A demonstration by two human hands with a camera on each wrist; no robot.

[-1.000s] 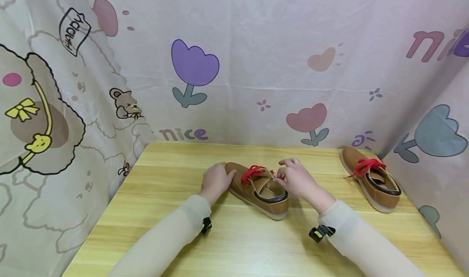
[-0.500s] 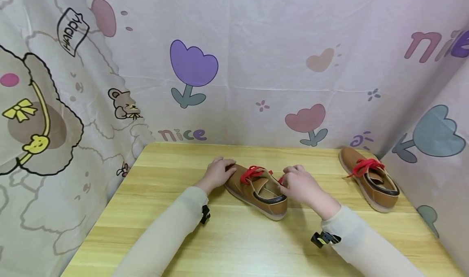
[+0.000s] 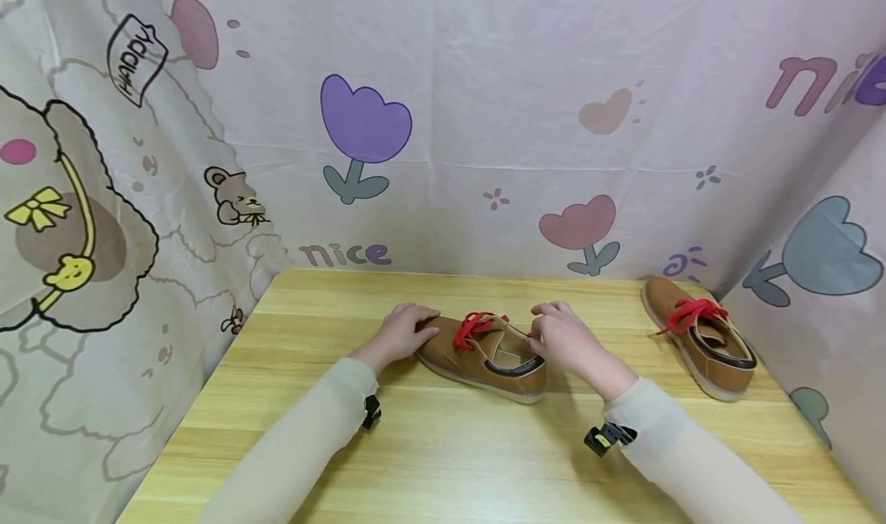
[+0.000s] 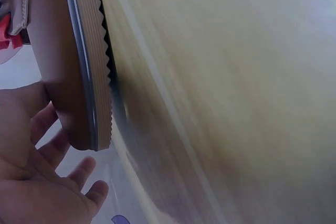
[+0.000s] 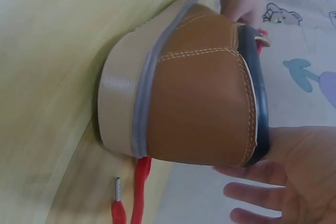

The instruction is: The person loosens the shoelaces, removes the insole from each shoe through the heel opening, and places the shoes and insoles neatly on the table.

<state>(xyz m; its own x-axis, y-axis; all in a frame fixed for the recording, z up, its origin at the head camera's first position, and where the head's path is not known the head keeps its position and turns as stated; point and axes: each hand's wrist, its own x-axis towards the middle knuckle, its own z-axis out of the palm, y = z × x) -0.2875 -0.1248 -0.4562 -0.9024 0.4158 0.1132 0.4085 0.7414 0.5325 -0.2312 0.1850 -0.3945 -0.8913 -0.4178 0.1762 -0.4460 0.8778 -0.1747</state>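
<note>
A brown leather shoe with red laces stands on the table, toe to the left. My left hand holds its toe, thumb on top and fingers at the far side; in the left wrist view, two fingers of that hand stick out past the toe. At the heel end, my right hand pinches the dark padded collar between thumb and fingers. Seen from the right wrist, the stitched heel faces the camera, and a lace end hangs down beyond the sole.
A matching brown shoe with tied red laces stands at the table's right side, toe pointing away. Behind the wooden table hangs a printed curtain, which also runs along both sides.
The shoe has turned, its toe swinging toward me and left, so it lies more side-on. My left hand has shifted left with the toe; my right hand has stayed near the heel.
</note>
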